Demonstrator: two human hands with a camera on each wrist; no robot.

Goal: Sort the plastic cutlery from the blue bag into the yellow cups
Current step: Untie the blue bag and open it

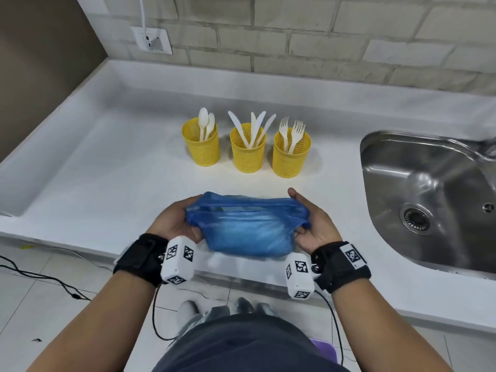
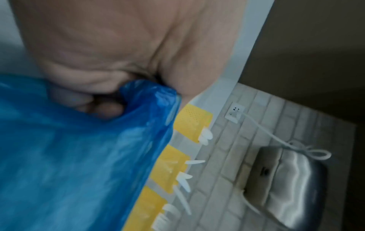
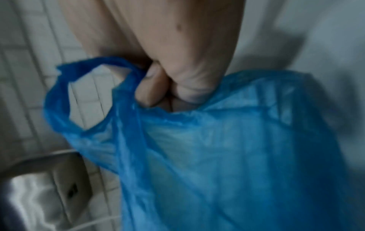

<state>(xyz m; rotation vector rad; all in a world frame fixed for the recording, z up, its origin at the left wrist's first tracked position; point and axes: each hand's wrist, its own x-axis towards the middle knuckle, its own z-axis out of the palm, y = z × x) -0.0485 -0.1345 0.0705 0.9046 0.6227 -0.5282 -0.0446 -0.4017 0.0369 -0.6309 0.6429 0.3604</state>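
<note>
A thin blue plastic bag [image 1: 247, 226] hangs stretched between both hands over the counter's front edge. My left hand [image 1: 177, 221] grips its left end, fingers curled into the plastic [image 2: 94, 103]. My right hand [image 1: 308, 224] grips the right end by the handle loop [image 3: 150, 87]. Nothing shows through the bag [image 3: 227, 156]. Behind it stand three yellow mesh cups: the left cup [image 1: 201, 142] holds spoons, the middle cup [image 1: 248, 149] holds knives, the right cup [image 1: 291, 154] holds forks. The cups appear blurred in the left wrist view [image 2: 168, 170].
A steel sink [image 1: 429, 200] is set into the white counter [image 1: 107, 170] at the right. A wall socket [image 1: 151, 40] with a white cable sits on the brick wall at the back left. Black cables lie on the floor at the left.
</note>
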